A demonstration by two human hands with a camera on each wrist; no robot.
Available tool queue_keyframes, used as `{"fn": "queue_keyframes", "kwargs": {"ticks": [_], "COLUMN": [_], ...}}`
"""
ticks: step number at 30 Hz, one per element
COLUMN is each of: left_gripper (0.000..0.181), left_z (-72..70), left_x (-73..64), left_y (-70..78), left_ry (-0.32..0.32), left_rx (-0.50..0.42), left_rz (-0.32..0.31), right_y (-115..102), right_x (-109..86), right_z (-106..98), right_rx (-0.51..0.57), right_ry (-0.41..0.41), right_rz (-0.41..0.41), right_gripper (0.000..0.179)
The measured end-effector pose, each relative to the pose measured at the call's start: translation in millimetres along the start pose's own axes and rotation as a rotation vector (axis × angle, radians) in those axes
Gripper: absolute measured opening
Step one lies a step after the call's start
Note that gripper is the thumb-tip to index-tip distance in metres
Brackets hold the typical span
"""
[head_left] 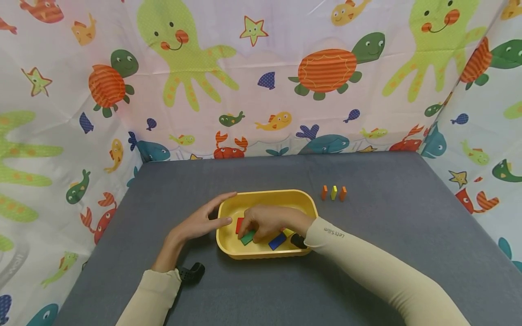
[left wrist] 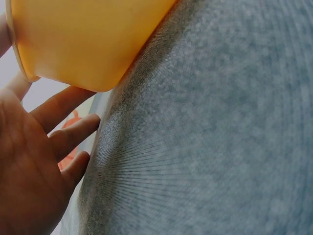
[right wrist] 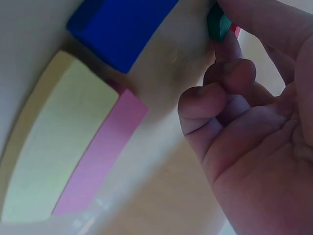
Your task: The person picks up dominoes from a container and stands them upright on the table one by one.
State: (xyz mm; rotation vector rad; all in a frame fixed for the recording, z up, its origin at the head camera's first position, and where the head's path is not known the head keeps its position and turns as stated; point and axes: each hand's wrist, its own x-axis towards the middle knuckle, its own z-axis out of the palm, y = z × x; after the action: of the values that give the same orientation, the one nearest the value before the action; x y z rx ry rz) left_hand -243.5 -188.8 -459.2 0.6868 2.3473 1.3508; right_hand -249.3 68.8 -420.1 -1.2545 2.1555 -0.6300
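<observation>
A yellow tub (head_left: pixel 267 255) stands on the grey table. Over its left rim reaches my left hand (head_left: pixel 200 222), thumb across the edge; in the left wrist view its mostly straight fingers (left wrist: pixel 73 137) lie by the outer wall. My right hand (head_left: pixel 267 220) is down inside the tub and pinches a green domino block (head_left: pixel 247 237) between thumb and index finger. Beside those fingertips lies a red block (head_left: pixel 239 225). Under the right wrist are a blue block (head_left: pixel 277 241) and a yellow block (right wrist: pixel 61 132), with a pink block (right wrist: pixel 102 156) against the yellow one.
Right of the tub, toward the back, an orange block (head_left: pixel 324 192), a yellow block (head_left: pixel 334 193) and another orange block (head_left: pixel 343 194) stand upright in a spaced row. A curtain (head_left: pixel 253 59) printed with sea animals borders the table behind and at both sides.
</observation>
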Motion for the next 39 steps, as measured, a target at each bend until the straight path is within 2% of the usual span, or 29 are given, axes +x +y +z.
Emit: {"fn": "queue_keyframes", "kwargs": {"ticks": [19,26,31,39], "left_gripper": [0.068,0.068,0.068,0.069], "left_z": [2.0,2.1,1.8,1.9], "left_x": [-0.8,-0.3,0.5,0.6], "left_y": [1.0,1.5,1.0,0.9], "left_ry": [-0.007,0.005,0.011,0.013], "left_rx": [-0.004,0.007,0.017,0.012], "left_rz": [0.002,-0.025,-0.020,-0.029], "right_y": [5,6,6,9], "right_x": [-8.0,-24.6,-37.4,-63.2], "right_z": [-7,-26,-41,-60], "right_rx": [0.096,0.047,0.064,0.115], "right_ry": [0.010,0.066,0.097,0.236], "right_rz": [0.008,0.029,0.024,0.058], "right_gripper": [0.037,0.035,0.033,0.034]}}
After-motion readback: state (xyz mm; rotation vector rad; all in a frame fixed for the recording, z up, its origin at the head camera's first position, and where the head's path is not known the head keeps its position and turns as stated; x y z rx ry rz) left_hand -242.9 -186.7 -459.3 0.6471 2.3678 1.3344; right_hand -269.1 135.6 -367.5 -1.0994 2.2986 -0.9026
